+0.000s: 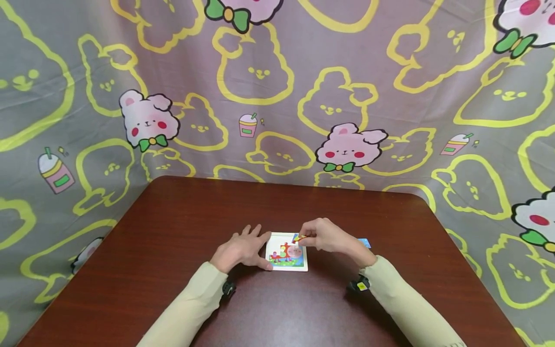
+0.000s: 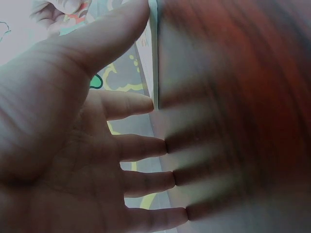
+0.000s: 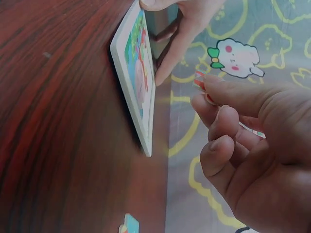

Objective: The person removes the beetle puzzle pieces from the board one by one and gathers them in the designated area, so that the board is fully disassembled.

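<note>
A small square puzzle board (image 1: 283, 238) with a white border lies on the table, its lower part filled with a colourful picture and its upper part bare white. My left hand (image 1: 244, 248) is spread beside it, thumb and index fingertip touching its left edge. In the left wrist view the straight fingers (image 2: 141, 145) reach down to the table. Over the board's upper right corner, my right hand (image 1: 329, 236) pinches a red, yellow and blue puzzle piece (image 1: 298, 238) between thumb and index finger. That piece (image 3: 199, 80) is mostly hidden by the fingers in the right wrist view.
Behind my right wrist lies a blue puzzle piece (image 1: 365, 243), partly hidden. The dark red-brown table (image 1: 182, 217) reaches back to a patterned cloth (image 1: 277, 115) that hangs around its far side and both sides.
</note>
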Demonstrator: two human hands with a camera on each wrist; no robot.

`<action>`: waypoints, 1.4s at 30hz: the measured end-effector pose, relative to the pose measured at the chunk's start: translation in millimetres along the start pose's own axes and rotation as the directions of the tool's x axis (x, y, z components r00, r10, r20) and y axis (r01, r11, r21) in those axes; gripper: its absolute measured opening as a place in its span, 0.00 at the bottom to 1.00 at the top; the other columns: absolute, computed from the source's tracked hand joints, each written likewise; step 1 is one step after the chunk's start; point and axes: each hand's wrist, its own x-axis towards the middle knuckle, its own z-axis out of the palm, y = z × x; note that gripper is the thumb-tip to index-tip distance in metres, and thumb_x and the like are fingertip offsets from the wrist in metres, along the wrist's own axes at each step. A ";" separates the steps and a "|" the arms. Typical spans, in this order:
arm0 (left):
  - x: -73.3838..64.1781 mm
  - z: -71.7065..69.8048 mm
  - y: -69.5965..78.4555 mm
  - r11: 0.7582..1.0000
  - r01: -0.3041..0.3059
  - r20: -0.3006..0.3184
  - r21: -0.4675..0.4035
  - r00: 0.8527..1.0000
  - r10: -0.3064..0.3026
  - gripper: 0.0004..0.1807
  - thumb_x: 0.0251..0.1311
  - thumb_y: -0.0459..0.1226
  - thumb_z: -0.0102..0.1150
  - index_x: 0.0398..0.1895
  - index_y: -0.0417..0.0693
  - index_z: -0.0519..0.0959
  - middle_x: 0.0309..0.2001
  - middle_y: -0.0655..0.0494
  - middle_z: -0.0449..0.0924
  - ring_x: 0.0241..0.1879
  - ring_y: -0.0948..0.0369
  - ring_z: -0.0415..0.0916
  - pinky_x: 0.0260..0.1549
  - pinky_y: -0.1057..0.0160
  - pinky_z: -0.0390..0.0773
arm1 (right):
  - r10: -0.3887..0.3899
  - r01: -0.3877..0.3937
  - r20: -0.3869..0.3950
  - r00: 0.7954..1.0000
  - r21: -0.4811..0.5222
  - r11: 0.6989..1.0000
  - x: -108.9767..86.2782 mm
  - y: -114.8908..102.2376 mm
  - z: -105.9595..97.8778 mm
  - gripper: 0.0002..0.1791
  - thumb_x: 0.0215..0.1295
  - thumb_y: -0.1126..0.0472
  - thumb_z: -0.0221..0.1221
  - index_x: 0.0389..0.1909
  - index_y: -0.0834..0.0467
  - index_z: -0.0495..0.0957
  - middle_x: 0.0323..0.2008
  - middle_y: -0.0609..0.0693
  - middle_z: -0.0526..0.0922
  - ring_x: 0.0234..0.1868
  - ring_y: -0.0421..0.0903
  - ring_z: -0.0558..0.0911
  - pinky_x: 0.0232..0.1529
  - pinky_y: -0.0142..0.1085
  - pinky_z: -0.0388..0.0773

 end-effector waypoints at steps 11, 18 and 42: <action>-0.7 -0.1 0.3 1.000 -0.003 0.001 -0.010 1.000 0.003 0.53 0.49 0.61 0.69 0.77 0.55 0.57 0.78 0.42 0.49 0.76 0.39 0.44 0.69 0.35 0.54 | 0.043 -0.044 0.016 0.999 0.047 0.998 -13.0 17.0 -10.6 0.10 0.64 0.57 0.64 0.46 0.51 0.86 0.30 0.54 0.86 0.16 0.38 0.72 0.16 0.31 0.69; -0.4 -0.2 0.5 1.000 -0.001 0.006 -0.013 1.000 0.002 0.53 0.49 0.62 0.68 0.77 0.56 0.56 0.78 0.43 0.48 0.77 0.39 0.43 0.69 0.35 0.53 | 0.061 -0.061 0.042 0.997 0.015 0.998 -23.4 29.7 -17.7 0.05 0.65 0.58 0.64 0.38 0.51 0.86 0.26 0.52 0.83 0.17 0.40 0.75 0.17 0.33 0.73; -2.6 -0.3 1.1 1.000 -0.004 -0.006 -0.006 1.000 0.004 0.52 0.49 0.61 0.69 0.76 0.54 0.58 0.77 0.41 0.50 0.76 0.38 0.45 0.68 0.35 0.54 | 0.128 -0.131 0.211 0.969 0.002 0.991 -48.7 60.6 -27.4 0.04 0.63 0.61 0.64 0.29 0.52 0.81 0.21 0.46 0.82 0.16 0.38 0.72 0.17 0.31 0.71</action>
